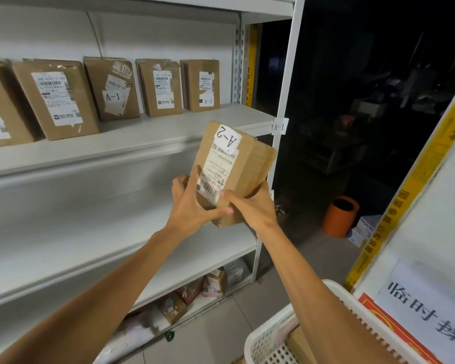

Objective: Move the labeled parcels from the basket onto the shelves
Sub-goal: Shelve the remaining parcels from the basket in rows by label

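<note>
A brown cardboard parcel (244,164) with a white shipping label and an "A-2" tag is held up in front of the shelf unit. My left hand (192,206) grips its lower left side, and my right hand (250,208) grips its lower right corner, thumb across the front. The parcel hovers at the height of the middle shelf (63,232), just below the upper shelf (142,137). The white perforated basket (271,334) sits at the bottom right under my right forearm, with a brown parcel partly visible inside it.
Several labeled parcels (55,98) stand upright along the upper shelf; two show "A-1" and "A-2" tags. An "A-1" tag (279,126) hangs on the white upright post. More packages (189,292) lie on the floor shelf. An orange bin (340,215) stands in the dark aisle.
</note>
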A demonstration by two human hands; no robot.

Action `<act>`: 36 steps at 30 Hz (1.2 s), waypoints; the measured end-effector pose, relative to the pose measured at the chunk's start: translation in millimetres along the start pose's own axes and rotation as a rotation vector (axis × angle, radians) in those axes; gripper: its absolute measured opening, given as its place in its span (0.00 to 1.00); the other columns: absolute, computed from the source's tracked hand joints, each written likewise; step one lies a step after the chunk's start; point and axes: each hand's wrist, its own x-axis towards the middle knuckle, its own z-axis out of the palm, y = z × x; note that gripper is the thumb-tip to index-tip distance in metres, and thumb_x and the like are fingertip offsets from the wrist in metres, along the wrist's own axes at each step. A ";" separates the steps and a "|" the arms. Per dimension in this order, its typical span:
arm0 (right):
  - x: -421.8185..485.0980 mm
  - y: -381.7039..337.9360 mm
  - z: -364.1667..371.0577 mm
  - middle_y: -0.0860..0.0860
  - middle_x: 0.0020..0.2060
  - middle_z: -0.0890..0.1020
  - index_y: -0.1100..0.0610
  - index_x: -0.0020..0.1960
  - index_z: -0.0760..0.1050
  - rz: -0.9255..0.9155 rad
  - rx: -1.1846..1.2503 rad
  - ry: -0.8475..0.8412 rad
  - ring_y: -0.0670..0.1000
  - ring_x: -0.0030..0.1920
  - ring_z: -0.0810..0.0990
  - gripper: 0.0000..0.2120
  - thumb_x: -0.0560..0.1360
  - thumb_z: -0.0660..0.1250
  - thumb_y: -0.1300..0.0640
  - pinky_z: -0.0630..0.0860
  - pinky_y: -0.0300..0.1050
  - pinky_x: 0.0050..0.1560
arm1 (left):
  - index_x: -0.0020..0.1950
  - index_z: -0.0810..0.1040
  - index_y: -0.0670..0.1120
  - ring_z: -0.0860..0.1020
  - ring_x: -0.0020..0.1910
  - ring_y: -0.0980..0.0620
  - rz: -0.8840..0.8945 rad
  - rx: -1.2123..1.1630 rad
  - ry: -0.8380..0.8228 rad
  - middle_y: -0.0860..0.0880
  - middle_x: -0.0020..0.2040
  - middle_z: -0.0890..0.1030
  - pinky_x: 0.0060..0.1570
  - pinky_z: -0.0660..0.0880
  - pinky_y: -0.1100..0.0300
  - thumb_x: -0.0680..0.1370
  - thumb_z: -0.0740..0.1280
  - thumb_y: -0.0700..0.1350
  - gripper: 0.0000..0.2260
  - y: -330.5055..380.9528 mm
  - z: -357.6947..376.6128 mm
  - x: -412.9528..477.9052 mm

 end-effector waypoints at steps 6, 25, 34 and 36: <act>-0.5 9.9 -7.0 0.45 0.57 0.77 0.44 0.62 0.65 0.016 0.148 -0.019 0.47 0.57 0.77 0.32 0.65 0.79 0.54 0.77 0.41 0.49 | 0.74 0.60 0.55 0.70 0.65 0.58 -0.004 -0.217 -0.207 0.52 0.65 0.72 0.60 0.74 0.54 0.64 0.80 0.52 0.44 -8.7 -24.7 6.3; 3.2 -16.1 19.5 0.39 0.63 0.74 0.40 0.75 0.54 -0.254 0.180 -0.174 0.37 0.59 0.76 0.32 0.78 0.66 0.55 0.79 0.39 0.53 | 0.71 0.68 0.45 0.78 0.58 0.57 0.013 -0.490 -0.011 0.52 0.60 0.81 0.52 0.77 0.65 0.70 0.74 0.33 0.31 6.6 -50.5 0.1; 20.4 -55.9 56.7 0.42 0.60 0.77 0.44 0.69 0.63 -0.298 0.221 -0.029 0.41 0.55 0.79 0.24 0.76 0.68 0.50 0.79 0.35 0.43 | 0.75 0.64 0.55 0.76 0.63 0.56 0.104 -0.455 -0.039 0.57 0.63 0.79 0.62 0.72 0.58 0.71 0.72 0.46 0.34 4.4 -112.9 25.1; 23.2 -63.7 70.8 0.42 0.59 0.77 0.43 0.67 0.64 -0.314 0.244 -0.043 0.39 0.54 0.80 0.25 0.75 0.70 0.52 0.78 0.32 0.40 | 0.76 0.62 0.54 0.76 0.63 0.53 0.126 -0.456 -0.041 0.54 0.65 0.78 0.64 0.72 0.52 0.71 0.73 0.46 0.35 2.8 -128.5 32.9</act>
